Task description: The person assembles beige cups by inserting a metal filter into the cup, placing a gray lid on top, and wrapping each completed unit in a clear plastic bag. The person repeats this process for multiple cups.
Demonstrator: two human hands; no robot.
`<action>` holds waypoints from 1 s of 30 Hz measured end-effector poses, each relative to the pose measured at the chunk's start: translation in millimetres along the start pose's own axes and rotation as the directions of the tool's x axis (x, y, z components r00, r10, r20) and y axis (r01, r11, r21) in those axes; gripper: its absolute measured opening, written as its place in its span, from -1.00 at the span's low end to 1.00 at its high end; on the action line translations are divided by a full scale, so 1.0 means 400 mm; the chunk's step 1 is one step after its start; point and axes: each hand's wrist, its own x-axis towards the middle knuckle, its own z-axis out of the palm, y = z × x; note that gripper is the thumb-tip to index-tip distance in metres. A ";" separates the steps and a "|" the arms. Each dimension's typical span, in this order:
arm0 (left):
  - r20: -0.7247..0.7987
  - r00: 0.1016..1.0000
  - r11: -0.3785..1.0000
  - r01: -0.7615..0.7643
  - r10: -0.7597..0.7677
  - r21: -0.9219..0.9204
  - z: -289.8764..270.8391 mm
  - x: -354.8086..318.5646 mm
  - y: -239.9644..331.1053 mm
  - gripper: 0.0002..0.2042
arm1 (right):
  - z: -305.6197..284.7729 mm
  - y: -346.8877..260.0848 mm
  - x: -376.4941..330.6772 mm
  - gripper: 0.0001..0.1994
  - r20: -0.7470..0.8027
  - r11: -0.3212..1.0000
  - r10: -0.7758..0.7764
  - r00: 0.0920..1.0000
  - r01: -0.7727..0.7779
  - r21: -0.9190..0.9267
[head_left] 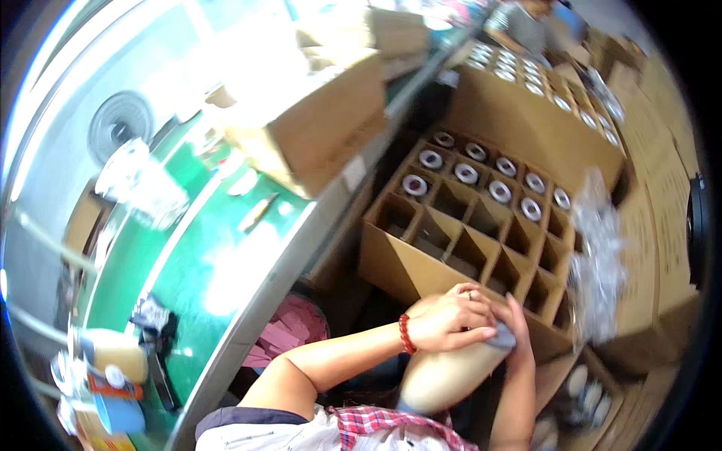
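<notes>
A smooth, cream-coloured cylinder with a grey-blue end lies tilted in front of my body. My left hand, with a red bead bracelet at the wrist, lies across its upper side near that end, fingers bent over it. My right hand wraps the grey-blue end from the right, fingers pointing up and meeting those of the left. What the fingertips press on is partly hidden. Just beyond both hands stands an open carton with cardboard dividers. Its far cells hold several upright containers with silver ring-shaped tops; the nearer cells hold none.
A green worktable runs along the left, with an open cardboard box, a clear plastic tub and a fan. Clear plastic wrap hangs at the carton's right. A pink heap lies below the table; another person is far back.
</notes>
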 end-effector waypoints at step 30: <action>-0.111 0.984 0.815 0.053 -0.142 -0.577 -0.006 -0.061 -0.044 -0.71 | 0.022 -0.060 -0.055 -0.26 -0.133 0.845 -0.185 0.974 0.088 -0.527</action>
